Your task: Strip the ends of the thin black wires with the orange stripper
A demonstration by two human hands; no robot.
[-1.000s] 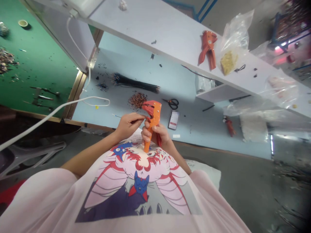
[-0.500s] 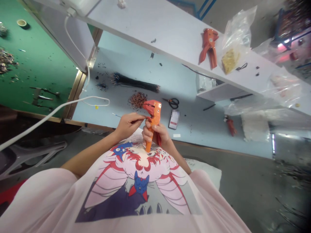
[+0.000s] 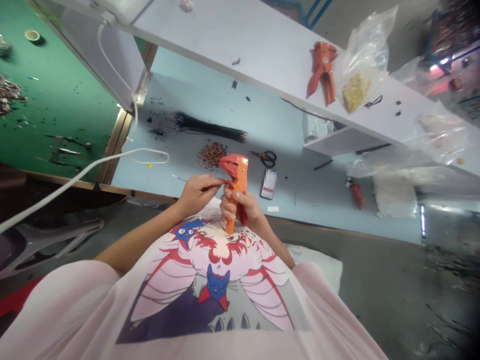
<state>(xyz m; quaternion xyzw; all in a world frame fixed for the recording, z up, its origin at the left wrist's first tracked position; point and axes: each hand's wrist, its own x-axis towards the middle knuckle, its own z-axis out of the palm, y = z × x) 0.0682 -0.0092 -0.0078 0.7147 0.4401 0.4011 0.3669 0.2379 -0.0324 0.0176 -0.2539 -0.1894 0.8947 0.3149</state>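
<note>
Over a pale blue workbench [image 3: 315, 205], beneath a long white shelf [image 3: 210, 42], a person in a pink printed T-shirt [image 3: 71, 305] holds an orange plastic wire stripper [image 3: 235, 182] just in front of the chest. Its long axis runs nearly upright in view, with the handle end down toward the chest and the beaked head pointing away, tipped slightly left. The right hand [image 3: 240, 207] is clenched around the handle. The left hand [image 3: 197, 195] is pinched at the head on something too thin to identify. Beyond them lie a bundle of black wires [image 3: 208, 129], a heap of cut wire pieces [image 3: 212, 153], and black-handled scissors [image 3: 268, 159].
</note>
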